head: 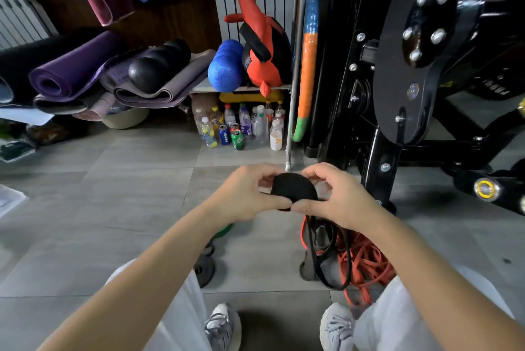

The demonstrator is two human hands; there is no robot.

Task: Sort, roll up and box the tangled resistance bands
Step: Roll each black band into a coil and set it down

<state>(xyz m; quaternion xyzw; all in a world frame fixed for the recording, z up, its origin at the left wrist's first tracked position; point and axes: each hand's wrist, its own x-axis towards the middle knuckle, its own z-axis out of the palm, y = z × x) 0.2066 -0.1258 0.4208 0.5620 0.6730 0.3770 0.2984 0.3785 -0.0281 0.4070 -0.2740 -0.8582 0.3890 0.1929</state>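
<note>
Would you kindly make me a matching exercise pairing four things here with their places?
Things:
1 black band roll
2 orange band tangle
3 blue foam roller
4 green can

Places:
A on the shelf
B on the floor beside the right leg
C held by left hand and right hand
D on the floor among bottles

Pairs: 1-C, 2-B, 3-A, 4-D

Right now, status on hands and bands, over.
Left hand and right hand both grip the black band roll. Black strap hangs below toward the orange tangle on the floor. No box in view.
</note>
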